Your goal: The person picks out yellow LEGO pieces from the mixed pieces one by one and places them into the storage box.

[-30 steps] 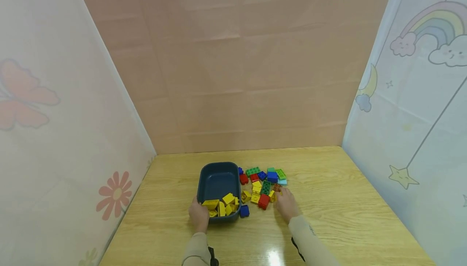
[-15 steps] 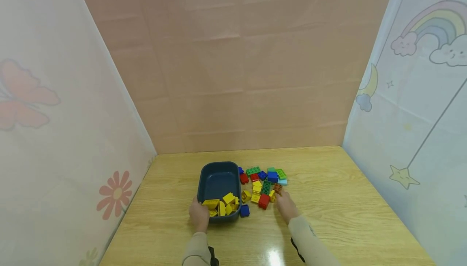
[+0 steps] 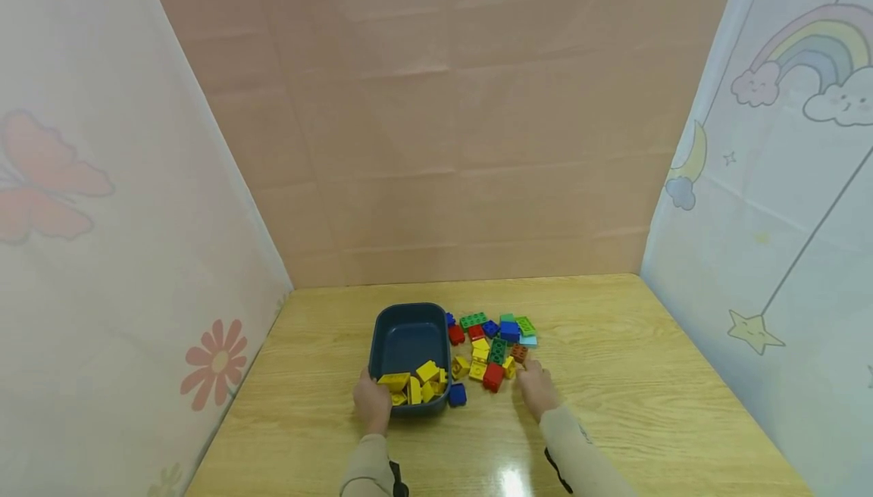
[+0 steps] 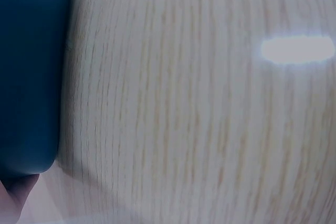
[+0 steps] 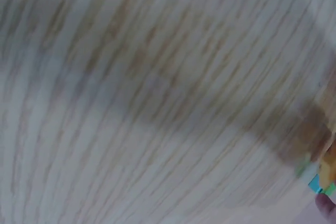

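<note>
My left hand [image 3: 372,401] grips the near left side of a dark blue plastic bin [image 3: 410,339]; in the left wrist view, a thumb touches the corner of the bin [image 4: 29,77]. Yellow toy bricks [image 3: 427,371] fill the bin's near end. Right of the bin, my right hand [image 3: 536,389] reaches low over the table, its fingertips at a small yellow brick [image 3: 509,367]. A brown brick [image 3: 519,353] lies just beyond them. The right wrist view shows a thumb [image 5: 325,205] near a yellow piece [image 5: 328,169] at the edge; whether it is pinched is unclear.
Loose bricks lie right of the bin: a red brick [image 3: 494,377], a dark green brick [image 3: 499,351], a blue brick [image 3: 509,332] and several more. Another blue brick [image 3: 458,395] sits against the bin's near right corner. Cloth walls enclose the wooden table [image 3: 600,345] on three sides.
My right hand has drawn back slightly toward me, and the brown brick shows more fully. My left hand and the bin have stayed in place.
</note>
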`<action>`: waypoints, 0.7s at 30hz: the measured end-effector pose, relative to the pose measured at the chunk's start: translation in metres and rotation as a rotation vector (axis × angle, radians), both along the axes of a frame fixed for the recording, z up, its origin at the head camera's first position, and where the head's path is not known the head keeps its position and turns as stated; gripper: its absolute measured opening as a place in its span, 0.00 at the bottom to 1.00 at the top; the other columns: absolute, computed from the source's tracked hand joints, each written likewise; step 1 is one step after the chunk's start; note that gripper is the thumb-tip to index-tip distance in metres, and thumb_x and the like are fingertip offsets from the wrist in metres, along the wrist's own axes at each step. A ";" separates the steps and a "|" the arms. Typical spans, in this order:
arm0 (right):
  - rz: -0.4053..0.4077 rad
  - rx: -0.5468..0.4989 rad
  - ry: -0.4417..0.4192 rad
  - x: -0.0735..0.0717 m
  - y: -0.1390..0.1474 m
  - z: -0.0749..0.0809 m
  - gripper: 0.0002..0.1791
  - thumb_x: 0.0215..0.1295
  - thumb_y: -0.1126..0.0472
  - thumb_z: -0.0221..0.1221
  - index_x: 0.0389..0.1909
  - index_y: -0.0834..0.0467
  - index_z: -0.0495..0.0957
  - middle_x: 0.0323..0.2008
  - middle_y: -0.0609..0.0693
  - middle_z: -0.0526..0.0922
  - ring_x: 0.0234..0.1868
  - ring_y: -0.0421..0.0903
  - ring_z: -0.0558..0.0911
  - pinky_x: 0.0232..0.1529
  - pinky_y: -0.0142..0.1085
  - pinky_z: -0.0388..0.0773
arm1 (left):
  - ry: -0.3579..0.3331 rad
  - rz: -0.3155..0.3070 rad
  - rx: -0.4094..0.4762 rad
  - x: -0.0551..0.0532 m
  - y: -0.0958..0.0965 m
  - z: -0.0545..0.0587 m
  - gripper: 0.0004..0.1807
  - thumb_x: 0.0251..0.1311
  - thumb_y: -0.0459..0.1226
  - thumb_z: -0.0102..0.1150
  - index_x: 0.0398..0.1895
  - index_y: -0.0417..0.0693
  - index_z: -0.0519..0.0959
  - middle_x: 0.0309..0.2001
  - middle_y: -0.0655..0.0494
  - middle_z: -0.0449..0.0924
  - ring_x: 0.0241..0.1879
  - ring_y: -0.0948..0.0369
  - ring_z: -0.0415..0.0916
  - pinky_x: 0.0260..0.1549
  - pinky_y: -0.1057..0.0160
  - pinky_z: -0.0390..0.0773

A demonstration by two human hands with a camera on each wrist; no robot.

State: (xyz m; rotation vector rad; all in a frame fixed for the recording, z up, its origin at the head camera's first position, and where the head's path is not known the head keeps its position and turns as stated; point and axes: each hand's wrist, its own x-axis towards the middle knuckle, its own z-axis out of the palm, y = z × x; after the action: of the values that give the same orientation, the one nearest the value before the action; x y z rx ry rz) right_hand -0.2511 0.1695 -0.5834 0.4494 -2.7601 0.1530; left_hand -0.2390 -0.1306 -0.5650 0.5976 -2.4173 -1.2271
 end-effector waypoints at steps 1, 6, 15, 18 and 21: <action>-0.003 0.003 0.018 0.000 -0.001 0.000 0.05 0.45 0.76 0.62 0.25 0.67 0.79 0.34 0.63 0.74 0.35 0.57 0.72 0.27 0.47 0.73 | -0.003 0.000 0.001 0.000 0.000 0.000 0.21 0.51 0.21 0.47 0.52 0.26 0.69 0.45 0.30 0.73 0.42 0.40 0.73 0.32 0.47 0.75; 0.068 -0.033 0.228 -0.006 -0.006 0.004 0.09 0.38 0.79 0.64 0.24 0.70 0.78 0.37 0.65 0.73 0.39 0.59 0.72 0.32 0.47 0.75 | -0.010 0.002 -0.001 0.000 0.000 0.001 0.21 0.51 0.21 0.48 0.52 0.26 0.69 0.44 0.31 0.74 0.42 0.40 0.73 0.33 0.47 0.75; 0.214 -0.143 0.349 -0.009 -0.028 0.021 0.12 0.37 0.80 0.63 0.28 0.70 0.80 0.39 0.65 0.74 0.42 0.58 0.73 0.41 0.44 0.74 | -0.028 0.008 -0.002 0.000 0.000 -0.002 0.21 0.50 0.20 0.47 0.51 0.26 0.69 0.44 0.31 0.74 0.42 0.40 0.73 0.32 0.47 0.75; 0.251 -0.196 0.341 -0.011 -0.040 0.031 0.10 0.43 0.79 0.60 0.30 0.69 0.79 0.41 0.65 0.73 0.45 0.57 0.72 0.42 0.43 0.74 | -0.031 0.008 0.000 -0.001 0.000 -0.002 0.21 0.51 0.21 0.47 0.52 0.27 0.69 0.44 0.31 0.74 0.42 0.40 0.73 0.32 0.47 0.75; 0.295 -0.255 0.340 -0.013 -0.051 0.038 0.10 0.46 0.78 0.58 0.31 0.68 0.78 0.43 0.64 0.73 0.46 0.57 0.71 0.42 0.43 0.74 | -0.029 0.007 0.005 -0.003 0.000 -0.001 0.21 0.51 0.21 0.47 0.52 0.27 0.68 0.45 0.31 0.73 0.42 0.40 0.73 0.33 0.47 0.75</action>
State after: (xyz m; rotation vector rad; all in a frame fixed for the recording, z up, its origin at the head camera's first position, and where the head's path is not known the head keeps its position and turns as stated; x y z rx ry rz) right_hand -0.2640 0.1184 -0.5454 0.7352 -2.2921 0.4502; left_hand -0.2416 -0.1309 -0.5665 0.6286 -2.4346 -1.2308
